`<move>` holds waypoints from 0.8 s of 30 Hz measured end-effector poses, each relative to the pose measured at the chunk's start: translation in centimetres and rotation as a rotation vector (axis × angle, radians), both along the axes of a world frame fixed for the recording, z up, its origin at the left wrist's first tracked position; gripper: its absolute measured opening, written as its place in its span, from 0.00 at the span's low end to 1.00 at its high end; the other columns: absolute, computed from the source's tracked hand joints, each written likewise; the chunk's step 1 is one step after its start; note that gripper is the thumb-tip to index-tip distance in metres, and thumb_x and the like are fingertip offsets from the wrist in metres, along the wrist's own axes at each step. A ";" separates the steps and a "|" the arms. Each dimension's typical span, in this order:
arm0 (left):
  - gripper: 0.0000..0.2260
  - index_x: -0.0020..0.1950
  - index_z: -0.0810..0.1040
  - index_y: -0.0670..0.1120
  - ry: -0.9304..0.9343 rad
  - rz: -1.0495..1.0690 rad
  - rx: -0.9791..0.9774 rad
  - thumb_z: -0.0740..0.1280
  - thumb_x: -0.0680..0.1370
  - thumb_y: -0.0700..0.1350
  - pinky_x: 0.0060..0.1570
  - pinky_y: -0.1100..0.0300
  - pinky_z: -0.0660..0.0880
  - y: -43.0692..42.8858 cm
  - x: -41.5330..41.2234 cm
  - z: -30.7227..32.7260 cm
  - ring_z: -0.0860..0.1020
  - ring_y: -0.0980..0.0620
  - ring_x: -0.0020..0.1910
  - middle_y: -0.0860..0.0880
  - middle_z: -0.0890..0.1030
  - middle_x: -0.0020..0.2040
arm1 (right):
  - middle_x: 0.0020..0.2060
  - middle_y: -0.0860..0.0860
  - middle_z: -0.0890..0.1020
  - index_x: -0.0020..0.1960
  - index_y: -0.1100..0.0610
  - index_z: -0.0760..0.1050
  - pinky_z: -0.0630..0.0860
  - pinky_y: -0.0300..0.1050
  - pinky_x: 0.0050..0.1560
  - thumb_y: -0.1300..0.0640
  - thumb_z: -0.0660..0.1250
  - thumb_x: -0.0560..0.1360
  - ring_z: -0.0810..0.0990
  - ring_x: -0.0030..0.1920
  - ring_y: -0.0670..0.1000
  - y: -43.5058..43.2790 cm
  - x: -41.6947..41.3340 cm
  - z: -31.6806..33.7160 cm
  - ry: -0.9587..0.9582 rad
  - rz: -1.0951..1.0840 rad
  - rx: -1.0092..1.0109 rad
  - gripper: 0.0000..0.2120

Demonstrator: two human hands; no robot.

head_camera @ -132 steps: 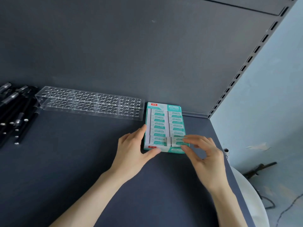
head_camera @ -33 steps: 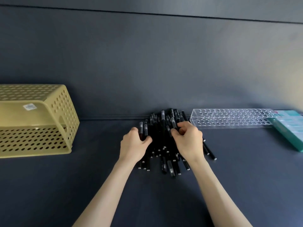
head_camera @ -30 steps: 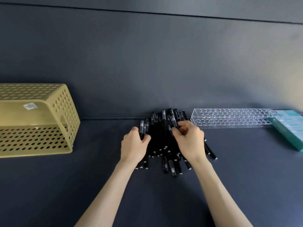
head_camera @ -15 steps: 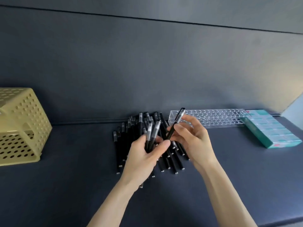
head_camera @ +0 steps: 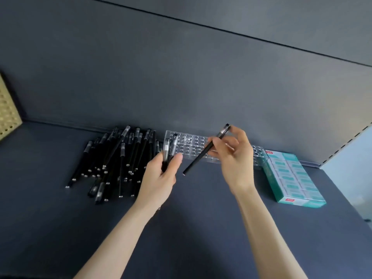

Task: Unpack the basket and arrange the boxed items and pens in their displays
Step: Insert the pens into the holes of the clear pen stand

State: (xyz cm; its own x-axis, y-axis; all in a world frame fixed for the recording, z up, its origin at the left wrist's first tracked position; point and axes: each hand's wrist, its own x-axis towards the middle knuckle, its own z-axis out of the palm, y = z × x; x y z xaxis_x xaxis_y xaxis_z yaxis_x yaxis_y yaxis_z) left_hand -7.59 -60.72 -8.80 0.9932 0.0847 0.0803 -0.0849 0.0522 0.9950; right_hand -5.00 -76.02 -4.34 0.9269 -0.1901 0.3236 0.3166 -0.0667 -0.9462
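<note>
1. Pens (head_camera: pixel 116 162): loose black pile on dark shelf (head_camera: pixel 201 228), just left of clear holed rack (head_camera: pixel 191 144).
2. Left hand (head_camera: pixel 161 178): fingers curled round small bunch (head_camera: pixel 166 148) of pens, caps up.
3. Right hand (head_camera: pixel 235 158): fingertips pinch single pen (head_camera: pixel 198 157), tilted, in front of rack.
4. Teal box (head_camera: pixel 291 176) sits at rack's right end; yellow basket (head_camera: pixel 8 113) at far left edge.

No legible text; red label (head_camera: pixel 289 199) on teal box (head_camera: pixel 293 178) too blurred.
</note>
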 end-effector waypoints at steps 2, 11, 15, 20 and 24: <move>0.17 0.42 0.66 0.38 -0.036 0.049 -0.006 0.63 0.79 0.51 0.22 0.62 0.62 -0.2 0.7 0.3 0.63 0.54 0.23 0.54 0.63 0.26 | 0.36 0.51 0.83 0.58 0.49 0.67 0.80 0.45 0.44 0.64 0.66 0.76 0.84 0.38 0.49 0.2 1.3 0.3 -0.058 -0.014 -0.058 0.16; 0.10 0.43 0.75 0.46 0.034 0.103 -0.400 0.62 0.80 0.50 0.19 0.64 0.59 0.7 3.2 -0.3 0.60 0.55 0.19 0.51 0.65 0.25 | 0.44 0.41 0.74 0.61 0.49 0.68 0.79 0.55 0.49 0.67 0.63 0.76 0.80 0.44 0.56 3.3 8.5 0.7 -0.266 -0.020 -0.262 0.19; 0.11 0.43 0.73 0.44 0.082 0.029 -0.603 0.59 0.82 0.46 0.20 0.64 0.60 1.1 3.4 -0.7 0.62 0.55 0.20 0.50 0.66 0.27 | 0.45 0.41 0.74 0.63 0.50 0.68 0.78 0.56 0.49 0.66 0.64 0.76 0.79 0.44 0.54 4.2 10.2 -0.1 -0.241 0.011 -0.310 0.19; 0.11 0.45 0.73 0.45 0.071 0.033 -0.545 0.58 0.82 0.49 0.20 0.66 0.60 1.0 3.2 -0.8 0.62 0.55 0.19 0.51 0.69 0.26 | 0.42 0.42 0.75 0.64 0.53 0.68 0.79 0.54 0.49 0.66 0.65 0.75 0.80 0.42 0.53 4.7 10.9 -1.2 -0.269 0.050 -0.464 0.20; 0.11 0.47 0.75 0.45 0.077 0.008 -0.550 0.57 0.82 0.48 0.20 0.66 0.59 1.1 3.3 -0.8 0.60 0.56 0.19 0.51 0.69 0.26 | 0.40 0.44 0.74 0.62 0.54 0.68 0.78 0.54 0.47 0.65 0.65 0.75 0.79 0.40 0.53 5.1 11.3 -1.7 -0.248 0.075 -0.549 0.18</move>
State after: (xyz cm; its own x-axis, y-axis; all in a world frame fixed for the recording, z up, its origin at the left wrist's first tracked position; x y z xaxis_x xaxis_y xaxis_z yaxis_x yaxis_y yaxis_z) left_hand -4.30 -59.62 -9.59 0.9935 0.1014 -0.0512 -0.0152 0.5653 0.8247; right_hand 6.32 -70.93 -6.04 0.8156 0.1284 0.5642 0.5462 -0.4928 -0.6774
